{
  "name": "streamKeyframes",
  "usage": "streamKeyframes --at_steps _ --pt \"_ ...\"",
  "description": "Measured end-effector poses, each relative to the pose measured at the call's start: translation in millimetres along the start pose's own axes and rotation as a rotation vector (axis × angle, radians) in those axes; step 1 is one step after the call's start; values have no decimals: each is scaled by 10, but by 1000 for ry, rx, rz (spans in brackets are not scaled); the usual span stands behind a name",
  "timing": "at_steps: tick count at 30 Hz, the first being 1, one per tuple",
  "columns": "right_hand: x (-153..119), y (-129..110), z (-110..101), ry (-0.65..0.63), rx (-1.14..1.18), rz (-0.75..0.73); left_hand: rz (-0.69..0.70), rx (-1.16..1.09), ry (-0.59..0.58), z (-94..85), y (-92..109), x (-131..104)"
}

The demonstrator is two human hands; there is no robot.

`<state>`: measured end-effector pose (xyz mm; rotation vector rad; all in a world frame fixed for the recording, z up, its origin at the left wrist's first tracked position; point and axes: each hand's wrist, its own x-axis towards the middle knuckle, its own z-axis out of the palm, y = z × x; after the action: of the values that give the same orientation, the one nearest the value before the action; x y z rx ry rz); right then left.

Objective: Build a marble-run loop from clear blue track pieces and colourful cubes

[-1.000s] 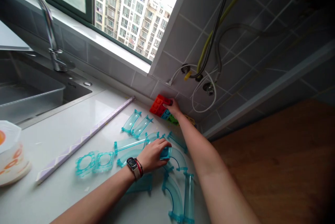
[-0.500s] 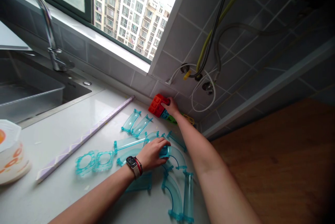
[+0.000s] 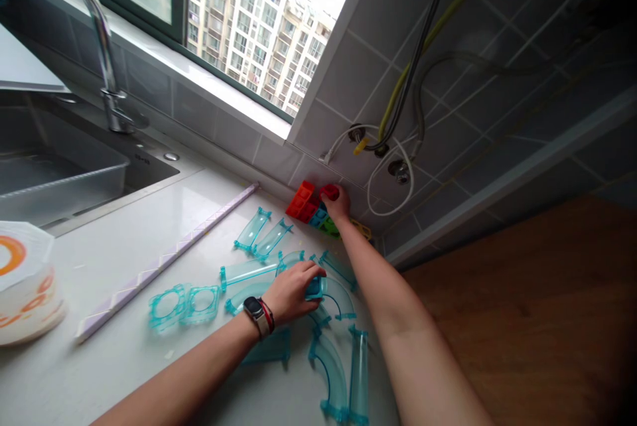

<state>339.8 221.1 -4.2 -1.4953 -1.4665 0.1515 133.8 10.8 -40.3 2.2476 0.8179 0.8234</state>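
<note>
My right hand point(image 3: 338, 204) is closed on a red block point(image 3: 329, 192) at the back of the counter, by the wall. Just left of it stand orange and red blocks point(image 3: 301, 202), with blue blocks point(image 3: 318, 215) and green ones point(image 3: 330, 227) beside them. My left hand point(image 3: 294, 288), a watch on its wrist, grips a teal see-through block point(image 3: 313, 288) from above. Teal track pieces surround that hand, among them a curved piece point(image 3: 330, 373), a straight piece point(image 3: 359, 376) and two square frames with round holes point(image 3: 202, 304).
A long lilac strip point(image 3: 169, 259) lies across the white counter point(image 3: 124, 213). At left are a sink with a clear tub point(image 3: 99, 180), a faucet point(image 3: 109, 68) and a white patterned container point(image 3: 30, 286). Cables point(image 3: 393, 101) hang along the tiled wall at right.
My right hand has shifted slightly right, with the red block now apart from the orange and red ones. My left hand stays on the teal block. The view has moved a little.
</note>
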Motion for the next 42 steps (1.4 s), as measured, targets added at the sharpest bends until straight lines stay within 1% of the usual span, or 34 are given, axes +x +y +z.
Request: streamKeyframes --at_steps 2,4,6,8,10,12,14,16,18,20,22,24,28,34,42 --pt "-33 -29 -84 58 55 35 -23 -2 44 11 -15 2" --pt "-91 -89 -217 107 118 64 -62 -9 111 18 -32 7" --pt "-201 -184 -416 141 187 79 -97 -30 186 18 -47 14" --pt "-398 -306 -677 167 255 90 -111 -56 252 12 -61 23" --pt "-710 -428 -970 198 318 121 -104 -70 310 1 -75 32" --pt "-1125 -517 -1243 220 389 178 -87 -69 369 -13 -86 40" --pt "-1588 -551 -1450 221 585 343 -60 -70 419 -30 -90 47" --pt "-2015 -531 -1573 161 655 479 -26 -77 452 -47 -84 52" --pt "-2333 -487 -1630 80 697 546 20 -79 468 -61 -65 55" --pt "-2521 -449 -1658 -1 730 564 73 -74 474 -71 -39 55" --pt "-2604 -434 -1680 -72 762 562 119 -63 474 -78 -10 53" --pt "-2632 -439 -1699 -114 790 559 156 -48 464 -84 17 48" --pt "-2672 -450 -1683 -98 823 531 201 -11 449 -87 65 35" --pt "-2756 -401 -1585 -64 798 525 204 49 430 -61 113 25" --pt "-2783 -359 -1558 -59 777 513 216 77 403 -73 117 30"
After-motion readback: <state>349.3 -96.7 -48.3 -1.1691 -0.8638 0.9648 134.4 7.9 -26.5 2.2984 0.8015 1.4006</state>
